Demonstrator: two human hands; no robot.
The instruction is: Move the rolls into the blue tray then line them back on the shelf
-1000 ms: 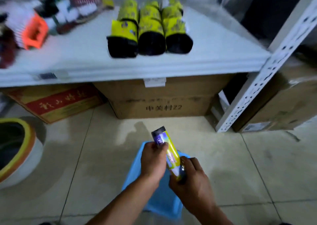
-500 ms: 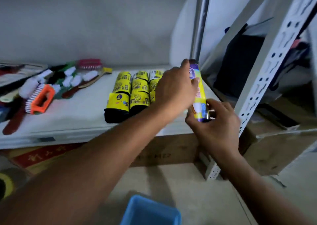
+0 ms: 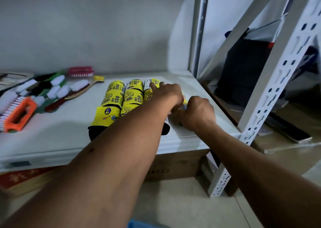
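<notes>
I take the row of rolls (image 3: 121,102) as reference. It consists of yellow-labelled rolls with black ends, lying side by side in three columns on the white shelf (image 3: 52,137).

1. Far left of the row: an orange brush (image 3: 19,114) lies at the shelf's left end. Between it and the row sits a pile of brushes (image 3: 57,88) with white bristles, and a pink brush (image 3: 80,71) lies behind the pile.
2. Below the row, under the shelf: a red-printed carton (image 3: 20,177) to the left and a brown carton (image 3: 175,165) to the right.
3. Across the row: the left forearm covers the near ends of the middle and right columns. The left hand (image 3: 166,94) lies at the row's right edge, forefinger straight on the right column. Its other fingers bend down out of sight, so I cannot tell whether they grip.
4. Just right of the row: the loose roll (image 3: 185,104) lies low on the shelf between both hands, only a sliver of label showing.
5. The right hand (image 3: 198,113) is curled round the loose roll's near end.
6. Right of the row: a perforated white post (image 3: 271,95) stands at the shelf corner.
7. Well below the row: a strip of the blue tray (image 3: 139,225) shows at the frame's bottom edge.
</notes>
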